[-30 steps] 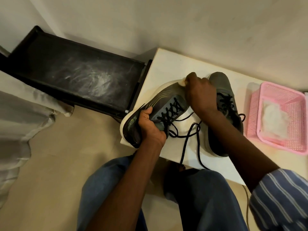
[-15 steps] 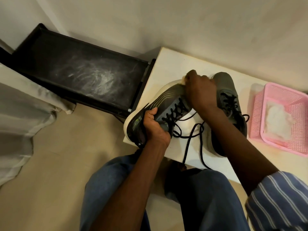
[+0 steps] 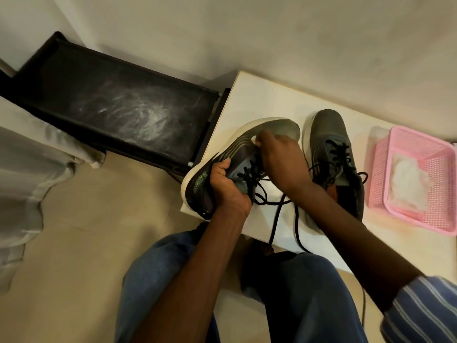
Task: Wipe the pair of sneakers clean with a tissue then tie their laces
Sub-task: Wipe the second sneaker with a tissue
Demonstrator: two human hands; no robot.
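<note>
Two dark grey sneakers with white soles sit on a white table [image 3: 249, 100]. The left sneaker [image 3: 237, 149] is tipped on its side at the table's left corner; my left hand [image 3: 227, 184] grips it at the collar by the heel. My right hand [image 3: 279, 157] presses a small white tissue [image 3: 255, 139] against the shoe's side near the midfoot. Its black laces [image 3: 274, 211] hang loose over the table's front edge. The right sneaker [image 3: 331, 149] stands upright beside it, laces untied, partly hidden by my right forearm.
A pink plastic basket [image 3: 420, 144] holding white tissues stands at the table's right. A dusty black shelf [image 3: 118, 107] lies left of the table against the wall. Grey cloth [image 3: 27, 159] hangs at far left. My knees in blue jeans are below the table edge.
My right hand with the tissue has slid from the left sneaker's toe back toward its midfoot, uncovering the toe. My left hand keeps its hold near the heel.
</note>
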